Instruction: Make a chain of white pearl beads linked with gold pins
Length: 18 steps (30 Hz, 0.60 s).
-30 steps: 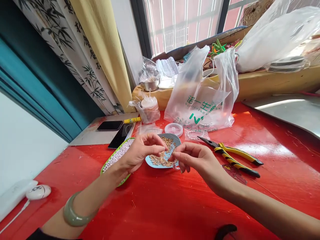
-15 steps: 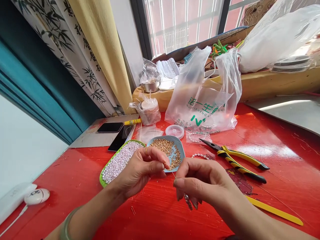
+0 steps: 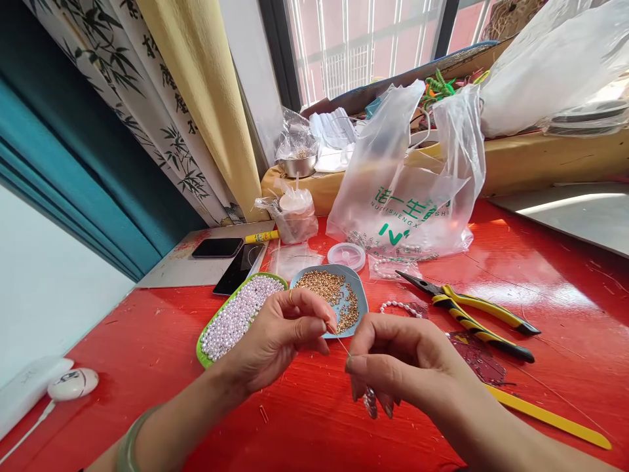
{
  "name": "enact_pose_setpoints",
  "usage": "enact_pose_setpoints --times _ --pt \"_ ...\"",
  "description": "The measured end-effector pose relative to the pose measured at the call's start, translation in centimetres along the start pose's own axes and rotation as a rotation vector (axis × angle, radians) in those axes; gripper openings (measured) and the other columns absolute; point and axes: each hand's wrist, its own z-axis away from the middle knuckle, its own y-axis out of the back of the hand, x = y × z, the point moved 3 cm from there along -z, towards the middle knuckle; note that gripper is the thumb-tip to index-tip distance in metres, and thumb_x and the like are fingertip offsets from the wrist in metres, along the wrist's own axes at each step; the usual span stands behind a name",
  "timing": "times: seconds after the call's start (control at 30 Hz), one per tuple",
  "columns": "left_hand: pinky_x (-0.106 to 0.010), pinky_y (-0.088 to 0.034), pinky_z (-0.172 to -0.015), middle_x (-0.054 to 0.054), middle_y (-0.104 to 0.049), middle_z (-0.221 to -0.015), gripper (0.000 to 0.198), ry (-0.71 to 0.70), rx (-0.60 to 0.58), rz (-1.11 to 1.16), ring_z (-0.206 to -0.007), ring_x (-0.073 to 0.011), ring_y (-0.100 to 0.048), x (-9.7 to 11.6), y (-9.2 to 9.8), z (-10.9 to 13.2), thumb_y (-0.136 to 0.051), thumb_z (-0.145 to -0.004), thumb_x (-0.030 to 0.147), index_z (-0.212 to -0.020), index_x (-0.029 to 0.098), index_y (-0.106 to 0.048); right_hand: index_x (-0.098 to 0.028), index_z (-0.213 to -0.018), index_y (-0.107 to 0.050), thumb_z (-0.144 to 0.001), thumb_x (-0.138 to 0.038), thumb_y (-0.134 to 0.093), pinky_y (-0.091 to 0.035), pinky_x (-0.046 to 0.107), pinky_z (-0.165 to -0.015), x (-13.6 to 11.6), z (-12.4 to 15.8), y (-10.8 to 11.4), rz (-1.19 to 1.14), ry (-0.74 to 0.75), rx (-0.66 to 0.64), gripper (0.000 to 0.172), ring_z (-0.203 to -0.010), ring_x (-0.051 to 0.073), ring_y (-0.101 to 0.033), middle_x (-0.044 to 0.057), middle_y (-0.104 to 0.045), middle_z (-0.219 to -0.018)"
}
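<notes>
My left hand (image 3: 289, 328) is closed in a pinch on a tiny gold bead, mostly covered by the fingertips. A thin thread (image 3: 344, 346) stretches from there to my right hand (image 3: 398, 364), whose thumb and forefinger are pinched on it. Below the right fingers hangs a short string of shiny pearl-like beads (image 3: 370, 402), partly hidden by the hand. Just behind both hands is a blue-grey dish (image 3: 362, 288) of gold beads (image 3: 319, 285). A green tray (image 3: 200, 347) full of pinkish-white pearl beads (image 3: 238, 321) lies beside my left hand.
Yellow-black pliers (image 3: 476, 318) and a yellow strip (image 3: 550, 419) lie to the right. A beaded strand (image 3: 400, 305), a clear round spool (image 3: 346, 255) and a plastic bag (image 3: 393, 203) are farther back. Two phones (image 3: 217, 247) lie at the back left; a white mouse-like device (image 3: 73, 384) sits far left.
The right hand has shifted slightly right, and a little more thread shows between the hands. The left pinch stays nearly in place. The whole view has shifted slightly.
</notes>
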Motion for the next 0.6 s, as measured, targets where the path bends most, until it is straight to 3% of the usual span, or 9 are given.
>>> enact_pose_setpoints --times 0.6 --pt "-0.013 -0.048 -0.051 0.000 -0.062 -0.065 0.012 0.045 -0.001 0.000 -0.058 -0.0068 -0.054 -0.07 -0.07 -0.04 -0.078 -0.061 0.023 -0.061 0.016 -0.069 -0.016 -0.057 -0.052 -0.068 -0.021 -0.055 -0.035 0.020 -0.046 0.23 -0.27 -0.04 -0.014 -0.011 0.011 0.012 -0.047 0.007 -0.044 -0.002 -0.053 -0.053"
